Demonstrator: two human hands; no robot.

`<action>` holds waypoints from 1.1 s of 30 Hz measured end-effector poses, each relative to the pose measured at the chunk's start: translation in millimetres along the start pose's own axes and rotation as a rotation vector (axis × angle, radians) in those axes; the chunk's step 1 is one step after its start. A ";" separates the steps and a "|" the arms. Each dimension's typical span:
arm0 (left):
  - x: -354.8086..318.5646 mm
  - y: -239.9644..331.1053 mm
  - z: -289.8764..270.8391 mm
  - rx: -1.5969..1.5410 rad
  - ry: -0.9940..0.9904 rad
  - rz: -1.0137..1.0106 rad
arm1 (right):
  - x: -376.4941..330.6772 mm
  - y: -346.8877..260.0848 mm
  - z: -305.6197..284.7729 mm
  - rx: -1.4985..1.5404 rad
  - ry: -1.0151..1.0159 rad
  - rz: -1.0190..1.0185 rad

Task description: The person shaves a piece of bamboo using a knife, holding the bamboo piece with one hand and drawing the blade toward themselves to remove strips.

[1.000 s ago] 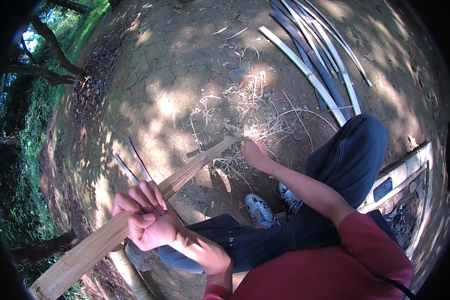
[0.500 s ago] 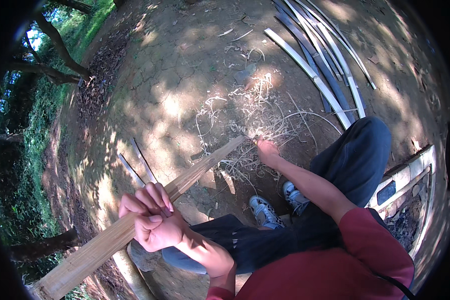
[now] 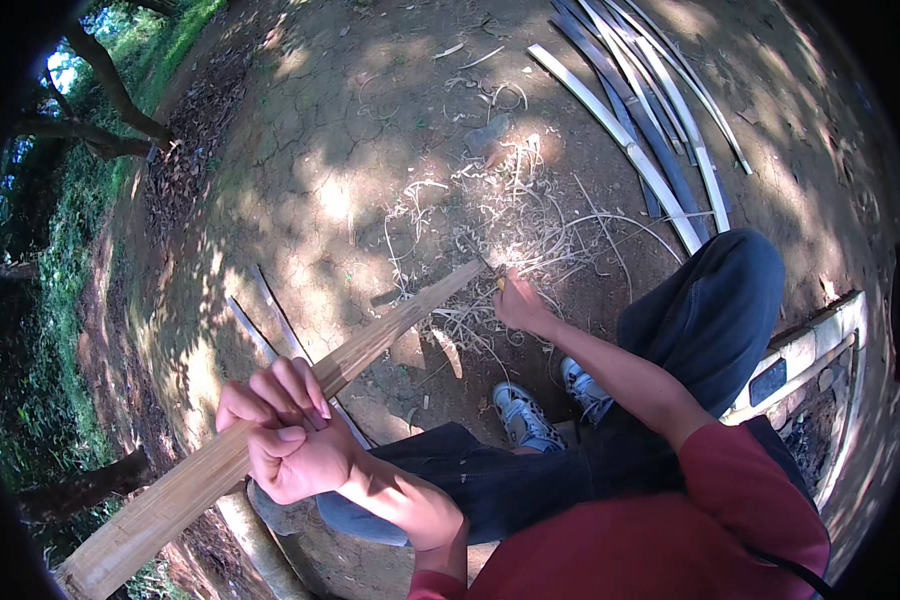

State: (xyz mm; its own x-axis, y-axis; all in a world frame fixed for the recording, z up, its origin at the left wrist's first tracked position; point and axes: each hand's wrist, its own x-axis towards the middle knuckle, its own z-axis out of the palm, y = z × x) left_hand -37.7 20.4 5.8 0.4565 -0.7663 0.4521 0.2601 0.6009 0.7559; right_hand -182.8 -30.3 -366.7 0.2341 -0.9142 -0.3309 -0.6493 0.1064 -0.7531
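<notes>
A long flat bamboo slat (image 3: 395, 322) runs slantwise from the lower left toward the middle of the ground. My left hand (image 3: 295, 430) is closed round it, partway along, with the thumb against the fingers. My right hand (image 3: 520, 304) is closed on a small knife (image 3: 499, 284), of which a bit of yellow handle shows. The dark blade is thin and hard to make out, close by the slat's far tip. Curly pale shavings (image 3: 530, 240) lie on the dirt under and beyond that tip.
Several long strips (image 3: 640, 165), pale and dark, lie in a bundle at the far right. Two thinner strips (image 3: 270, 310) rest left of the slat. A bamboo frame (image 3: 810, 350) stands at my right. Trees and bushes (image 3: 80, 330) line the left side.
The slat has slid slightly to the lower left along with my left hand. My right hand has also moved a little to the left, staying by the slat's tip.
</notes>
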 end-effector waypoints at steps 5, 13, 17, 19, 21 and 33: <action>0.6 7.0 -6.2 -0.030 0.009 0.013 | -28.1 -39.4 -35.1 -0.094 -0.026 -0.159; -3.7 5.4 2.3 -0.024 0.062 -0.025 | -3.2 -5.8 -19.8 -0.322 -0.107 0.113; -0.3 2.6 8.5 -0.046 0.059 -0.021 | 9.8 30.8 -4.6 -0.347 -0.071 0.190; 0.9 1.9 6.1 -0.041 0.057 -0.016 | 10.0 29.7 1.2 -0.341 -0.021 0.147; -3.3 7.9 1.6 -0.002 0.095 0.020 | 1.9 -10.1 -11.2 -0.266 -0.085 0.076; -6.6 3.4 7.5 0.131 0.059 0.057 | -2.8 -23.9 -15.0 -0.129 -0.094 0.090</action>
State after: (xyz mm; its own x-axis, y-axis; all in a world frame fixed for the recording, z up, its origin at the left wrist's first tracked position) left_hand -46.2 25.8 8.9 0.5177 -0.7147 0.4703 0.1208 0.6052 0.7868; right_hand -178.7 -36.2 -339.2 0.2338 -0.8618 -0.4502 -0.7564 0.1297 -0.6411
